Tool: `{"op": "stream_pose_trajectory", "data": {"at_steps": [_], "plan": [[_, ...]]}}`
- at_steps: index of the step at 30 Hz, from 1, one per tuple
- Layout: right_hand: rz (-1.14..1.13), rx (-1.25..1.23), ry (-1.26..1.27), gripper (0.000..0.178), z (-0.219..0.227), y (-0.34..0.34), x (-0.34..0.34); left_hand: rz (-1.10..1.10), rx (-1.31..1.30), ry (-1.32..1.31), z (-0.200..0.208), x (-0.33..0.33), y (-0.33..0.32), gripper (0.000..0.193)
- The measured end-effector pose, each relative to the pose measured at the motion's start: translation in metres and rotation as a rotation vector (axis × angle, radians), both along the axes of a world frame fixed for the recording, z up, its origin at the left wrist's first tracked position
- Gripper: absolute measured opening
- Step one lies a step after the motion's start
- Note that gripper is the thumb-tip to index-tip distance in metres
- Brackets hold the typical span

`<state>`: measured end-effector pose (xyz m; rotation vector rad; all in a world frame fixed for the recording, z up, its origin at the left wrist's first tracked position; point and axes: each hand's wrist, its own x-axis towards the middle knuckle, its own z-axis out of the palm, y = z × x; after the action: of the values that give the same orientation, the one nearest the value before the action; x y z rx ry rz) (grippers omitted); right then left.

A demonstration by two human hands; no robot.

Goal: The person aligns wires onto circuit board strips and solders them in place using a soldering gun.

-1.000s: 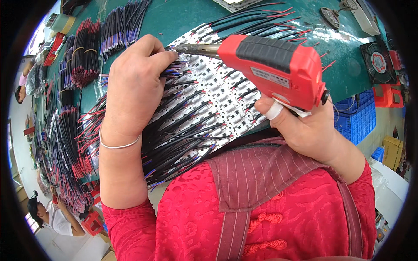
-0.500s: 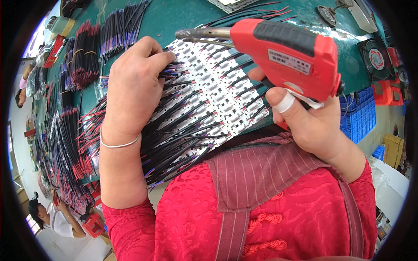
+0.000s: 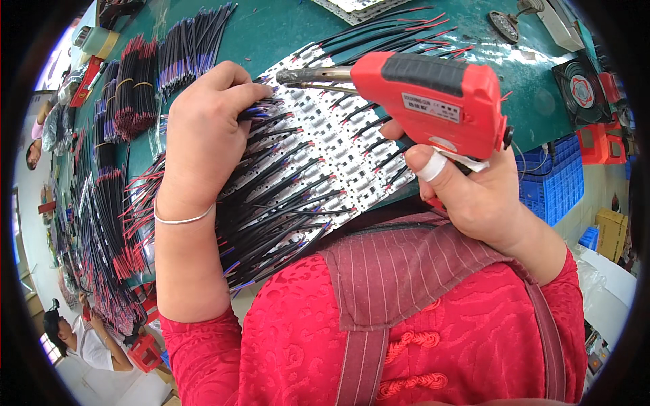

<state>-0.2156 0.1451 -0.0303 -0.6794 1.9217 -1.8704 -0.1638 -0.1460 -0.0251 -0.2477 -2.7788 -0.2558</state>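
My right hand [image 3: 474,196], white tape round its thumb, is closed round the grip of a red and black soldering gun [image 3: 426,101]. The gun's metal tip points left, just right of my left fingertips, over the upper end of a white circuit board panel [image 3: 349,172]. My left hand [image 3: 206,135] is pinched at the panel's upper left edge, on what looks like a thin wire; the fingers hide most of it. Rows of small components cover the panel. Many black wires [image 3: 271,196] with red and blue ends stick out along both its sides.
Wire bundles [image 3: 135,88] lie on the green table [image 3: 271,30] at the left. Far right are a metal stand [image 3: 504,27], a small fan [image 3: 582,91] and a blue crate [image 3: 552,183]. Another person [image 3: 88,338] sits at the lower left.
The soldering gun has come down and slightly left, its tip now closer to the panel and my left fingertips. My left hand has shifted only a little.
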Motion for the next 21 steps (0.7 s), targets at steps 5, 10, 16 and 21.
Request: {"op": "stream_pose_trajectory", "data": {"at_steps": [5,10,16,21], "plan": [[0.081,0.11,0.091,0.032,-0.0014,0.0054,0.0,0.002,0.059,-0.023,-0.0024,-0.0006,-0.0049,0.048],[0.035,0.124,0.092,0.022,0.0002,0.0033,0.0018,-0.024,0.04,0.003,-0.0028,-0.0006,-0.0059,0.046],[0.028,0.063,0.088,0.024,-0.0025,-0.0008,0.0026,-0.056,-0.051,0.04,0.0019,-0.0021,-0.0005,0.044],[0.053,0.064,0.124,0.025,-0.0045,-0.0012,-0.0023,-0.065,-0.066,0.044,0.0007,-0.0012,-0.0008,0.044]]}}
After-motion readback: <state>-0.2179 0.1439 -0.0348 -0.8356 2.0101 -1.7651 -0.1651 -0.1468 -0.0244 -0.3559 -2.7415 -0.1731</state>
